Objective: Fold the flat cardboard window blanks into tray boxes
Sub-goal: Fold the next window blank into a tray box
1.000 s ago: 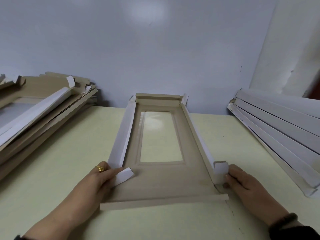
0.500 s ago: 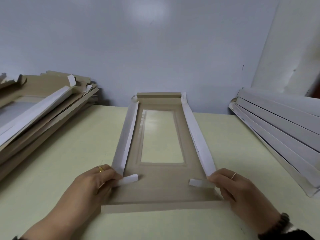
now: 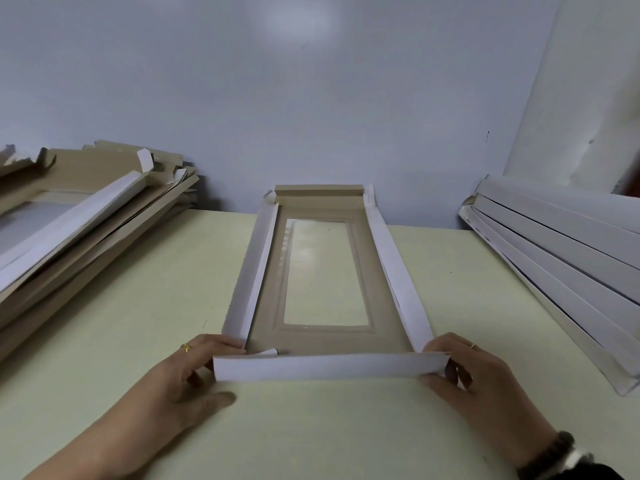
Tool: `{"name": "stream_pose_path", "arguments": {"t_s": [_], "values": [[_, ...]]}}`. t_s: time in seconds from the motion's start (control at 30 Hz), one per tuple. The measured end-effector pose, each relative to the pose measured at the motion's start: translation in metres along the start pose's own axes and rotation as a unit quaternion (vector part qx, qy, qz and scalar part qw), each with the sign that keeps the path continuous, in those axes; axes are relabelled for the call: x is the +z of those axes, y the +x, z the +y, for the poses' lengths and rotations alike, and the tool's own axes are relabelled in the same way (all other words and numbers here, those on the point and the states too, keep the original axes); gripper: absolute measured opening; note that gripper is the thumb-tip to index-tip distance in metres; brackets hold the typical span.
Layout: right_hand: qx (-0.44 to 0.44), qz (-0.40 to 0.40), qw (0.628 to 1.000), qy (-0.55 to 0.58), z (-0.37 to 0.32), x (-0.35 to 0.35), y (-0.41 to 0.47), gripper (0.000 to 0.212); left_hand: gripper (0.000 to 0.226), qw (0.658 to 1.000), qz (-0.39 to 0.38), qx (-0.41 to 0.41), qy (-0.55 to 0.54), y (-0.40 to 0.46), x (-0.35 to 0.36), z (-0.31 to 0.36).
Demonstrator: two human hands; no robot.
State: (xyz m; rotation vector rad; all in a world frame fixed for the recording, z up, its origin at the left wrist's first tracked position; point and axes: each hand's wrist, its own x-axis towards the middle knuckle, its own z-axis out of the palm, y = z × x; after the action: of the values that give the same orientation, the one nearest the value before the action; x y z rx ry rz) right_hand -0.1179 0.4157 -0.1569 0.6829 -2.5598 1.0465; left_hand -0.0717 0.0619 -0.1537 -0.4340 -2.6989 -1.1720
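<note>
The window blank (image 3: 325, 282) lies flat on the desk (image 3: 145, 306), and the left hand (image 3: 180, 379) and right hand (image 3: 474, 372) each pinch one end of its near end wall (image 3: 329, 367). Lift both ends evenly so the corner tabs stay tucked behind it. Half a second ago this wall lay flat with both tabs showing.

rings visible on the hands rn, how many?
2. One gold ring on a finger of the left hand, and one thin ring on a finger of the right hand. Fingers curled behind the near flap may hide others.
</note>
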Motion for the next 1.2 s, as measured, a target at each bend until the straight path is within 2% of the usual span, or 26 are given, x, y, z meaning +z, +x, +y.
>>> {"name": "stream_pose_path", "arguments": {"t_s": [0.13,0.23,0.33,0.43,0.57,0.73,0.8,0.9,1.0,1.1,1.2], "values": [[0.087,0.030,0.990,0.103,0.000,0.003,0.005,0.027,0.016,0.995,0.100,-0.017,-0.005,0.008,0.010,0.013],[0.122,0.031,0.977,0.171,-0.001,0.007,0.008,0.027,0.025,0.990,0.119,-0.053,-0.061,0.013,0.013,0.014],[0.144,0.044,0.964,0.221,-0.001,0.010,0.011,0.019,0.016,0.987,0.117,-0.077,-0.082,0.015,0.014,0.015],[0.158,0.077,0.956,0.235,0.004,0.013,0.010,0.032,0.028,0.982,0.123,-0.101,-0.100,0.016,0.017,0.017],[0.142,0.079,0.971,0.177,0.004,0.015,0.009,0.037,0.037,0.977,0.151,-0.125,-0.087,0.021,0.021,0.020],[0.063,0.049,0.996,0.039,-0.005,0.010,0.006,0.029,0.025,0.976,0.164,-0.138,-0.046,0.023,0.029,0.017],[0.039,0.037,0.999,0.006,-0.007,0.010,0.006,0.022,0.020,0.978,0.172,-0.116,-0.017,0.023,0.029,0.018],[0.023,0.024,0.999,-0.037,-0.006,0.012,0.005,0.017,0.022,0.975,0.193,-0.034,0.107,0.024,0.028,0.021],[0.015,0.027,0.997,-0.070,-0.005,0.011,0.005,0.018,0.033,0.969,0.141,0.035,0.197,0.023,0.031,0.023],[-0.047,0.056,0.982,-0.172,-0.005,0.010,0.008,0.012,0.034,0.967,0.106,0.060,0.222,0.022,0.032,0.022],[-0.085,0.068,0.963,-0.246,-0.009,0.011,0.011,0.019,0.033,0.962,0.107,0.043,0.248,0.021,0.032,0.023]]}}
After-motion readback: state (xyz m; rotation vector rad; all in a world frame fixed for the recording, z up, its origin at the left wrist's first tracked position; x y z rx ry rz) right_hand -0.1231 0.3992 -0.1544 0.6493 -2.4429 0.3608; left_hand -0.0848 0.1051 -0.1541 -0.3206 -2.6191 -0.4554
